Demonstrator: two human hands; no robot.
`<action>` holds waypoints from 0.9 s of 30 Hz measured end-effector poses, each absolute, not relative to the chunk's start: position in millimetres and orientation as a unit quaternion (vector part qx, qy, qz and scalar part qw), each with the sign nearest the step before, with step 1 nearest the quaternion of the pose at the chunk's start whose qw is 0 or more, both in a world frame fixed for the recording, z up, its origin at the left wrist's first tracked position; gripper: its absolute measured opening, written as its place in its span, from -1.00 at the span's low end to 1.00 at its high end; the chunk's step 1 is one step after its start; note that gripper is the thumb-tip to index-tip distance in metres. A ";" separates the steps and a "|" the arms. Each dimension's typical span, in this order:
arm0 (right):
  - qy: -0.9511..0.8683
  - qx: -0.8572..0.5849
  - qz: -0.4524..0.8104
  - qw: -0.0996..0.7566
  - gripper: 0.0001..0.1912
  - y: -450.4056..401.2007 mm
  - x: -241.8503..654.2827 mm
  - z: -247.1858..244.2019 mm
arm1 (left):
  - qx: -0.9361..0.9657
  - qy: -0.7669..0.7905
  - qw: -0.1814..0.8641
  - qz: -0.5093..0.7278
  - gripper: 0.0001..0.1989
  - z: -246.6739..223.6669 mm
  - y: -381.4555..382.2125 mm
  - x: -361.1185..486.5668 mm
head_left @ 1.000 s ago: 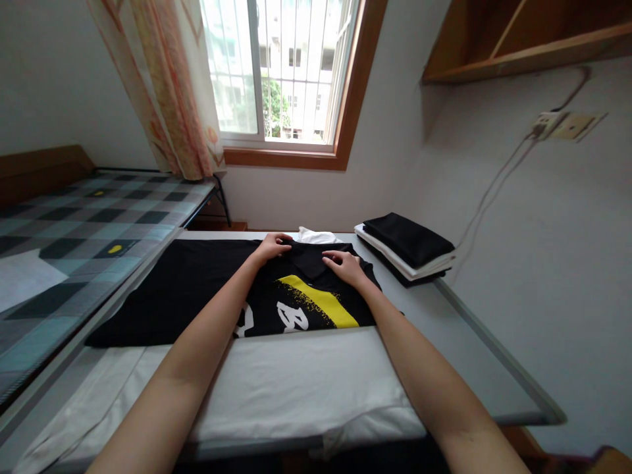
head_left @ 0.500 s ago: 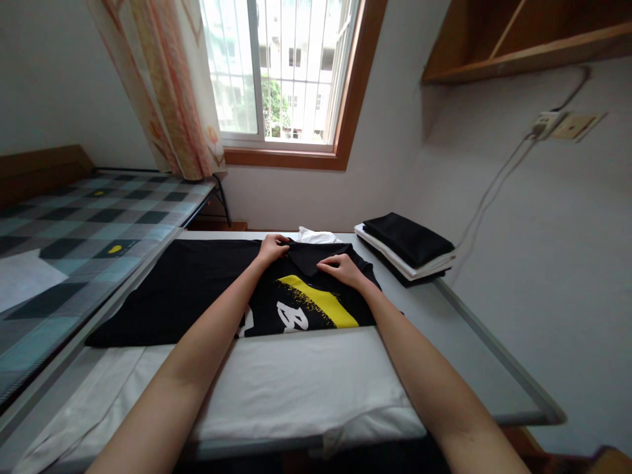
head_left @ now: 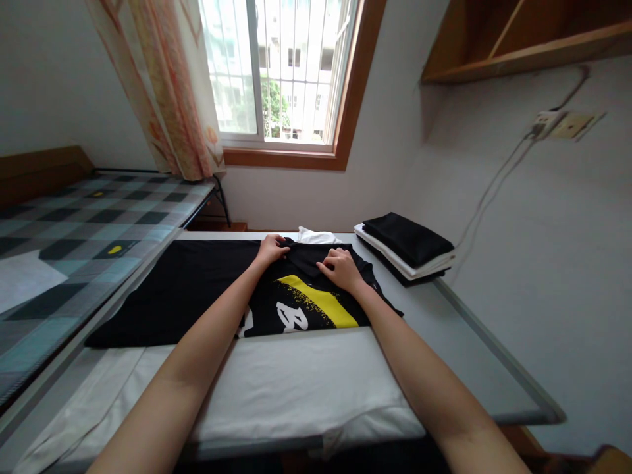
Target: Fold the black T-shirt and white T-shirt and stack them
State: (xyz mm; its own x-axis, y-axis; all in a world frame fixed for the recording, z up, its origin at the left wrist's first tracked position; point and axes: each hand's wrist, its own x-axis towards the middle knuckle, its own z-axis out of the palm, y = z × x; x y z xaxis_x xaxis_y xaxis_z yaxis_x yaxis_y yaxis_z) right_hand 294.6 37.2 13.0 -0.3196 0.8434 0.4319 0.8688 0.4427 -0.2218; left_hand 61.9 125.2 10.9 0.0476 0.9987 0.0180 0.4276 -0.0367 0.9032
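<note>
I see a bed [head_left: 106, 215], then the table [head_left: 486, 355] with the black shirt [head_left: 162, 289], my left hand [head_left: 271, 250] on it, white cloth [head_left: 318, 236] behind, my right hand [head_left: 344, 268], folded clothes [head_left: 407, 247]. Fingers curl; whether they pinch fabric, I can't tell.

Here's the black shirt [head_left: 276, 289], lying folded flat from centre to left of frame, yellow band [head_left: 323, 303] and white lettering [head_left: 292, 317] uppermost.

A bright wood-framed window [head_left: 284, 72] stands beyond the worktop's [head_left: 484, 375] far edge; a checked mattress [head_left: 123, 217] lies along the left edge; wooden shelving [head_left: 461, 46] hangs high beyond the right.
</note>
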 end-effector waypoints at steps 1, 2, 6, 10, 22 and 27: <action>-0.820 -0.513 -0.031 0.253 -0.69 35.2 291.9 14.3 | 0.619 0.581 0.377 0.370 -0.64 11.4 125.3 61.6; -0.830 -0.496 -0.030 0.254 -0.70 33.4 289.3 15.3 | 0.627 0.581 0.371 0.363 -0.64 12.1 125.4 60.9; -0.866 -0.445 0.007 0.227 -0.77 29.4 282.0 15.4 | 0.662 0.582 0.338 0.329 -0.76 14.7 125.8 56.8; -0.870 -0.440 0.030 0.222 -0.82 29.8 279.8 13.1 | 0.674 0.598 0.302 0.313 -0.80 15.4 124.7 54.2; -0.812 -0.531 -0.050 0.237 -0.60 31.2 283.4 14.3 | 0.861 0.467 0.037 0.198 -0.51 16.0 106.2 69.6; -0.760 -0.628 -0.026 0.169 -0.51 37.6 297.1 6.8 | 0.866 0.473 0.034 0.160 -0.55 13.4 103.1 69.2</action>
State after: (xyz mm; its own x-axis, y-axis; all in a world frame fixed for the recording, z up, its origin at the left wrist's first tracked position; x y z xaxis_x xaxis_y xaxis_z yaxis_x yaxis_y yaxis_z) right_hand 297.1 37.6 6.8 -0.1551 0.9444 0.2899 0.9620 0.2111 -0.1729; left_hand 69.2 103.1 13.4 0.5019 0.8298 0.2439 0.8080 -0.5505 0.2101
